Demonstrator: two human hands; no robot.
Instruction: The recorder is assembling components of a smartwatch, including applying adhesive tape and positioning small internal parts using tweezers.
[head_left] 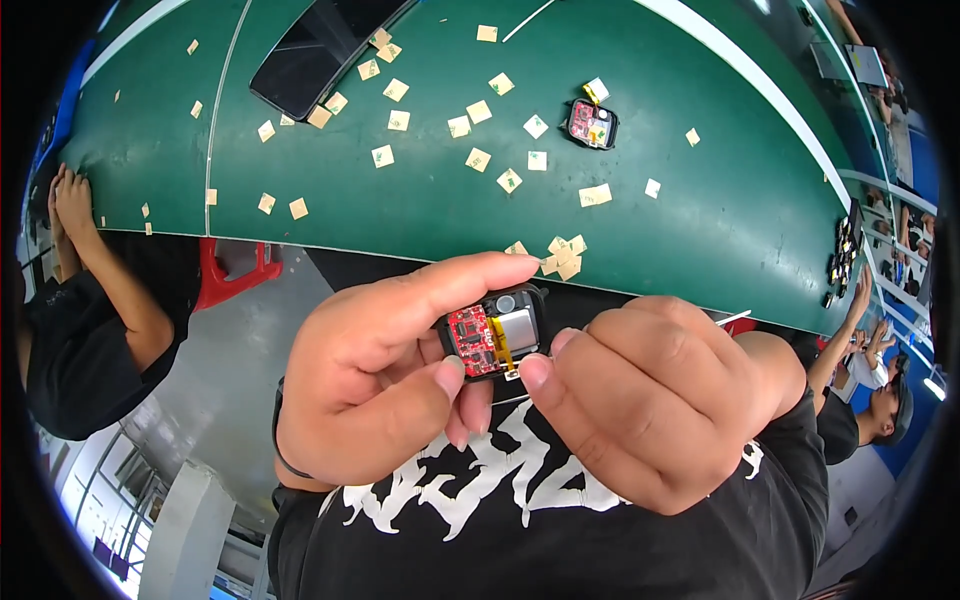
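two hands, two watch modules

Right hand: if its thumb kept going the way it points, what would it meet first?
The right hand thumb points left, at the small open device, which it seems to touch already; just beyond is the left hand thumb.

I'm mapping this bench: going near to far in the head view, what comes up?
Left hand and right hand holding an open small device → paper squares at the table edge → second open device → dark flat panel.
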